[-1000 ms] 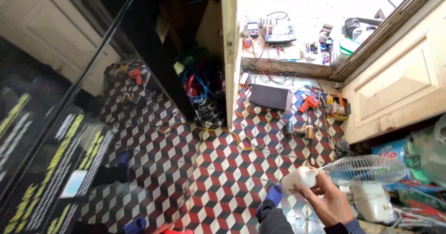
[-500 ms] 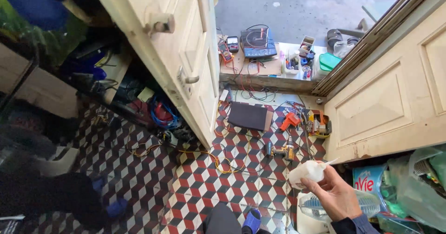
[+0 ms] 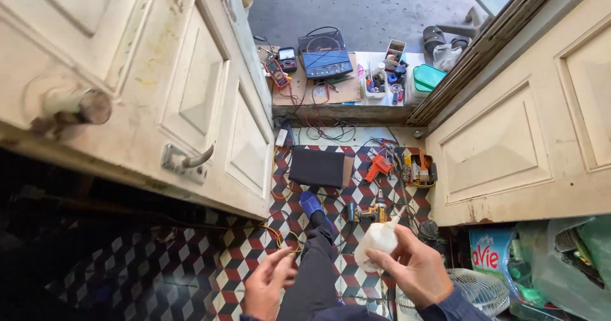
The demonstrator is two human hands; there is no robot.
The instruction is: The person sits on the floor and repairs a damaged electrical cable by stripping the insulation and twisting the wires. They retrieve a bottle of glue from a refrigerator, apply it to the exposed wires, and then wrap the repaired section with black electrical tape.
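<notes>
The left hand (image 3: 267, 287) has come into view, empty, fingers loosely spread, beside the right hand (image 3: 414, 270). The right hand grips a white bottle (image 3: 375, 243), nozzle tilted up. A drill (image 3: 369, 214) lies on the tiled floor (image 3: 254, 244) just beyond the bottle; a fan grille (image 3: 477, 289) sits beside the right wrist.

Both hands are bare, the left hand (image 3: 267, 286) and the right hand (image 3: 414, 270) alike. A dark blue sleeve (image 3: 455, 305) ends at the right wrist. The leg wears dark grey trousers (image 3: 315, 270), and the foot a blue slipper (image 3: 312, 204).
</notes>
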